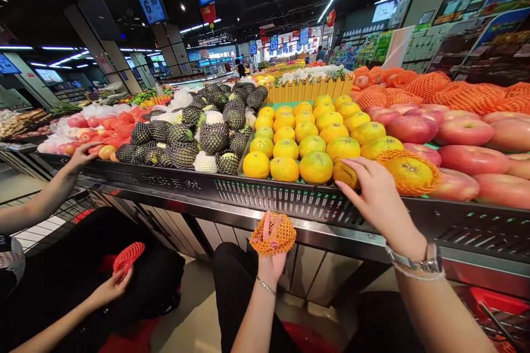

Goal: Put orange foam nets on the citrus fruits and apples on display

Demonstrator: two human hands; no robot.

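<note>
My left hand (271, 242) is below the display edge with an orange foam net sleeve (285, 230) over its fingers, which show spread through the mesh. A small round red sticker (273, 245) sits on the sleeve. At the front row of the fruit, my right hand (372, 190) grips a yellow-green orange (345, 175), thumb low and fingers over its top; the hand partly hides it. Just right of this, another orange in a foam net (409, 172) lies on the display. Rows of bare oranges (316, 167) fill the section to the left.
Apples (474, 159) lie at right, with netted ones behind. Dark-netted fruit (214, 138) is piled left of the oranges. A black slatted tray edge (273, 192) runs along the front. At left, a co-worker's hand (111, 288) holds a red foam net; the other touches apples.
</note>
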